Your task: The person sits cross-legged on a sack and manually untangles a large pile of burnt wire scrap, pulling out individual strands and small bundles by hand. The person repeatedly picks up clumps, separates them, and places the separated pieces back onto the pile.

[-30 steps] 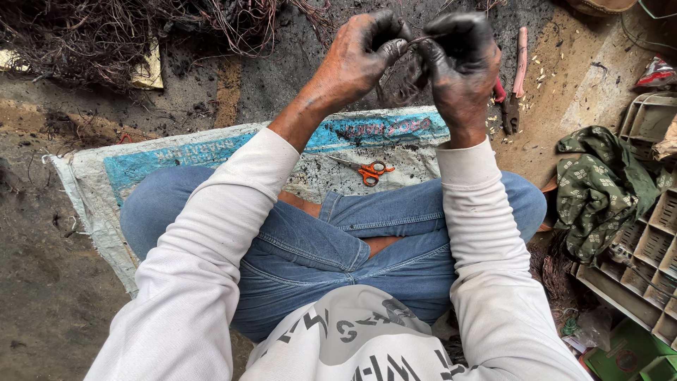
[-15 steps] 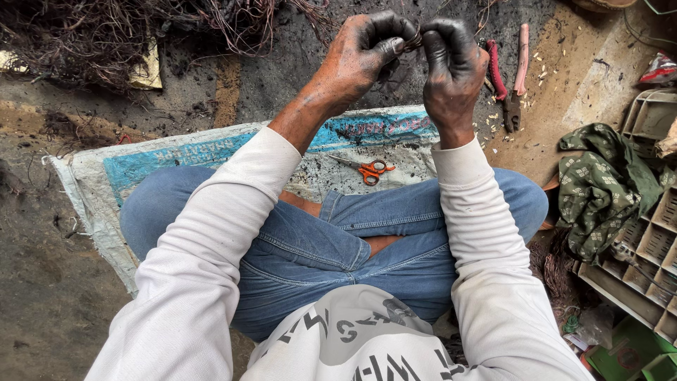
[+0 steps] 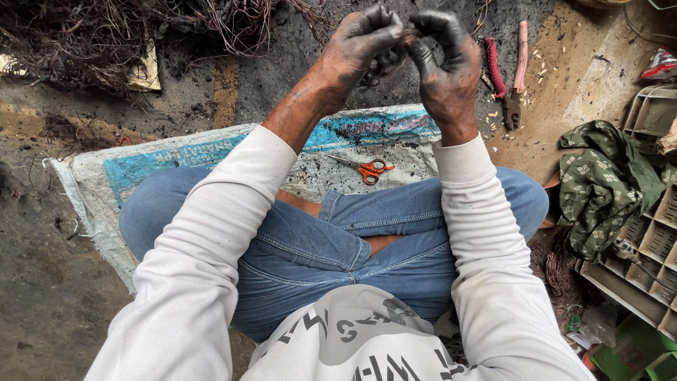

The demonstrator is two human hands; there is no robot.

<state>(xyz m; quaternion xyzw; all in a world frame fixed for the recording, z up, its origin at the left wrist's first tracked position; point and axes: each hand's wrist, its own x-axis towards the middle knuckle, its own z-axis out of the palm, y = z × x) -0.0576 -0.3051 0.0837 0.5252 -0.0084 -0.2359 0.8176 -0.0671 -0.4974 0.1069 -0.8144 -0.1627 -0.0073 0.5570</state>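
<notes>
**Thin dark wire, pinched between two blackened hands**

The thin dark wire piece [image 3: 403, 39] sits high in the view, held in the air between the two hands, above the soot-black ground and well clear of the lap. It is small and mostly hidden by the fingertips, so its exact length and whether any bare metal shows cannot be told.

The left hand [image 3: 363, 42] is curled tight, its fingers [image 3: 384, 25] clenched on the wire from one side. The right hand [image 3: 444, 60] mirrors it, fingers [image 3: 430, 25] bent over and pinching the same piece from the other side. The two sets of fingertips are touching or just short of it.

As a judgement, the work is a pull or twist on a short length, and it goes best with the pinch points close together, so the strand does not bend or slip through sooty skin. A firm pinch with thumb against forefinger, and steady opposed force rather than a jerk, suits it.

The small orange-handled scissors [image 3: 368, 169] lie on the blue and white woven sack [image 3: 141, 169] just beyond the crossed legs. The red-handled pliers [image 3: 504, 77] lie on the ground near the right hand. A tangled heap of brownish wire [image 3: 106, 35] lies at the upper left. A green patterned cloth [image 3: 599, 183] lies on the right beside a grey compartment tray [image 3: 656, 233].
</notes>
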